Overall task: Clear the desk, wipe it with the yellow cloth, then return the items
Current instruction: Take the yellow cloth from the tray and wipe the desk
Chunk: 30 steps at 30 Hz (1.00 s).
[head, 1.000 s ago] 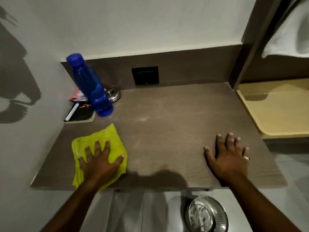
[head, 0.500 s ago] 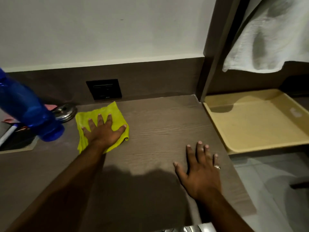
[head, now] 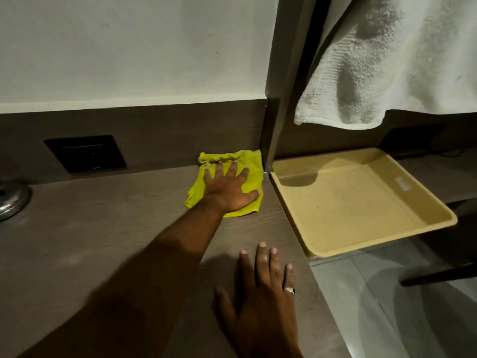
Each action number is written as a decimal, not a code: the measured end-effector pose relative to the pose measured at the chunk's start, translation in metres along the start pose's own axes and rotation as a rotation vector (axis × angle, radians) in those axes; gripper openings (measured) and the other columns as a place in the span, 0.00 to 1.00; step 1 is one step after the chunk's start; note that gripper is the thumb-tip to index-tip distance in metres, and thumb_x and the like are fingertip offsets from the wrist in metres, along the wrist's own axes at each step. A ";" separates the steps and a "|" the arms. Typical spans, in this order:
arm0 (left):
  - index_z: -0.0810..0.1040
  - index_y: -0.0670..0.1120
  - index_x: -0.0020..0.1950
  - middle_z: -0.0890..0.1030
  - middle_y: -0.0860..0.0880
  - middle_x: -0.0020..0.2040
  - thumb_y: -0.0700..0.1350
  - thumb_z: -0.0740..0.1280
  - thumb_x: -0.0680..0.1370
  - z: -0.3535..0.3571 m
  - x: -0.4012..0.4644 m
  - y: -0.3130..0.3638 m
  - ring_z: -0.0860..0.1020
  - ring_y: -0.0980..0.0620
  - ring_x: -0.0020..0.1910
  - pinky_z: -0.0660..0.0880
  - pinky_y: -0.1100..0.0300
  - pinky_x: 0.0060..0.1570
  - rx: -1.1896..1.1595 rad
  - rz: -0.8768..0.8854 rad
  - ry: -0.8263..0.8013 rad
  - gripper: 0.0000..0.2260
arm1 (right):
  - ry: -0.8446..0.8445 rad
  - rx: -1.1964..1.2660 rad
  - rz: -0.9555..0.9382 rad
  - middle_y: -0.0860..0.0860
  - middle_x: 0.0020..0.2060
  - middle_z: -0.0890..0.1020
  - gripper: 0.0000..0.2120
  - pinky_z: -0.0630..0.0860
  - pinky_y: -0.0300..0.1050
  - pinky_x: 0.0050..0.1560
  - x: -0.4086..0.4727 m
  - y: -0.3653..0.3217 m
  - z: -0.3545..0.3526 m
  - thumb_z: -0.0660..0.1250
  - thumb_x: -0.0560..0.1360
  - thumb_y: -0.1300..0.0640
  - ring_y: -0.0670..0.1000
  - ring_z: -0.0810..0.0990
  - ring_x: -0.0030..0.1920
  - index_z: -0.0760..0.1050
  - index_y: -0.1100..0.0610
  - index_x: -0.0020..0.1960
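The worktop [head: 90,228] is carrying both hands. The yellow cloth [head: 247,164] is lying bunched in its far right corner, where the left hand [head: 229,189] is pressing it flat, fingers spread; the right hand [head: 260,293] is resting splayed, empty, nearer.

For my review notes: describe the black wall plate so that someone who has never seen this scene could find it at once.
Start at the brown desk and look up to the dark panel along its back edge. The black wall plate is set flat into that panel, left of the yellow cloth under the left hand. It is the only black rectangle there; the metal dish nearby is round and shiny.
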<state>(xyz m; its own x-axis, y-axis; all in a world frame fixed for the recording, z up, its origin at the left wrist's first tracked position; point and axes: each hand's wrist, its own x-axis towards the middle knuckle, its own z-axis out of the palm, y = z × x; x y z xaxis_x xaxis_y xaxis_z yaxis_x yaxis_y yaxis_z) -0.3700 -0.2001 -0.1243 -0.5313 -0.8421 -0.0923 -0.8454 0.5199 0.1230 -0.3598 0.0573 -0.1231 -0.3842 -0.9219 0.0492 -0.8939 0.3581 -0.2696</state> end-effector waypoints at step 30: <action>0.53 0.57 0.77 0.48 0.53 0.80 0.80 0.47 0.58 0.001 0.029 0.043 0.41 0.35 0.77 0.38 0.26 0.65 -0.032 -0.073 -0.035 0.51 | -0.069 0.004 0.014 0.55 0.79 0.48 0.40 0.36 0.61 0.75 0.003 -0.001 -0.003 0.47 0.71 0.27 0.57 0.39 0.79 0.51 0.47 0.77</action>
<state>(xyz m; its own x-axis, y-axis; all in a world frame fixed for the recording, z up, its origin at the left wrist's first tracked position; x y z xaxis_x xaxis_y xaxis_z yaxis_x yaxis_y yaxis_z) -0.4213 -0.2022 -0.1227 -0.4704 -0.8718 -0.1365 -0.8800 0.4519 0.1464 -0.3610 0.0546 -0.1200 -0.3794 -0.9250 -0.0206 -0.8878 0.3702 -0.2734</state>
